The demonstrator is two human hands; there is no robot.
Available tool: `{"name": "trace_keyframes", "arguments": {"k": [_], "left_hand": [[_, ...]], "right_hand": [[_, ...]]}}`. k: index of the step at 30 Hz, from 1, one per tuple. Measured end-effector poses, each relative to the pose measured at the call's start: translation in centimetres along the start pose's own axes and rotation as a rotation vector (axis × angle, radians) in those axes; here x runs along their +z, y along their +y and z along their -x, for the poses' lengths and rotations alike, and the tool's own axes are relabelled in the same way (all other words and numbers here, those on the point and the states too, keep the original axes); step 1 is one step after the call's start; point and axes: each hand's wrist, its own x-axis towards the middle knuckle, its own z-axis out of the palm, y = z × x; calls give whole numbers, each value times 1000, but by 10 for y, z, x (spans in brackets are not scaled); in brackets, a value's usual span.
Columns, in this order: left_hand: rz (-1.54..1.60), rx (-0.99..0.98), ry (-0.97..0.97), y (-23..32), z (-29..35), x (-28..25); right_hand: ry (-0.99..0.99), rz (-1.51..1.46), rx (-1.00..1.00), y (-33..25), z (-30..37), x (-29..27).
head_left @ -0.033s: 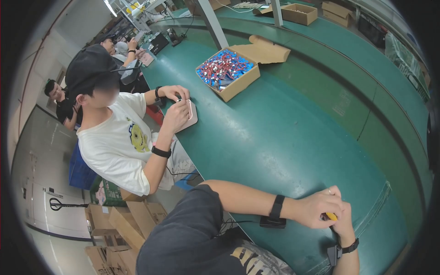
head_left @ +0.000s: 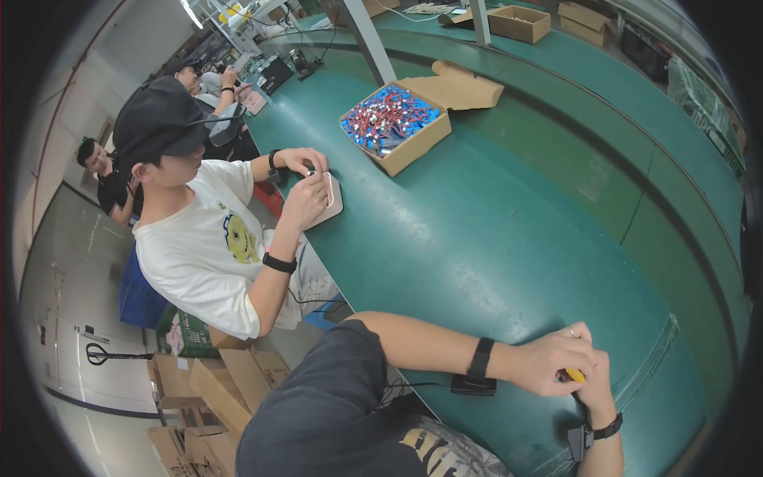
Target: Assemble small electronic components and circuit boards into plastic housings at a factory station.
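Observation:
My left hand [head_left: 550, 362] and my right hand [head_left: 598, 383] meet over the green table at the lower right. Both have curled fingers and touch each other. Between them shows the end of a small yellow-and-black thing [head_left: 575, 374]. My fingers cover the rest of it, so its kind cannot be made out. Each of my wrists wears a black strap; a small dark box [head_left: 474, 385] sits by the left strap, and a dark device [head_left: 580, 442] by the right one.
A cardboard box [head_left: 413, 149] of blue parts with red wires stands on the green table [head_left: 445, 238], flap open. At my left, a person in a white shirt [head_left: 199, 246] works over a pale pink case [head_left: 334, 203]. Cardboard boxes [head_left: 211, 389] stand at lower left.

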Motion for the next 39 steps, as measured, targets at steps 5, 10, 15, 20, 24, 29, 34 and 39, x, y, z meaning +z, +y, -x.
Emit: {"name": "trace_keyframes", "arguments": {"k": [5, 10, 15, 20, 24, 29, 34, 39], "left_hand": [[-9, -1, -4, -1, 1, -1], [-5, 7, -5, -3, 1, -1], [7, -8, -8, -3, 2, 0], [17, -15, -13, -3, 1, 0], [13, -11, -15, -2, 0, -2], [2, -30, 4, 0, -1, -3], [3, -34, -9, -1, 0, -2], [3, -13, -1, -3, 1, -2]], "right_hand": [[-3, 41, -11, 2, -1, -1], [3, 34, -28, 2, -2, 0], [3, 31, -16, 1, -1, 0], [5, 14, -1, 5, 0, -1], [0, -11, 8, 2, -1, 0], [26, -37, 19, 1, -1, 2], [-1, -3, -10, 3, -1, -1], [-1, 8, -11, 1, -2, 0]]}}
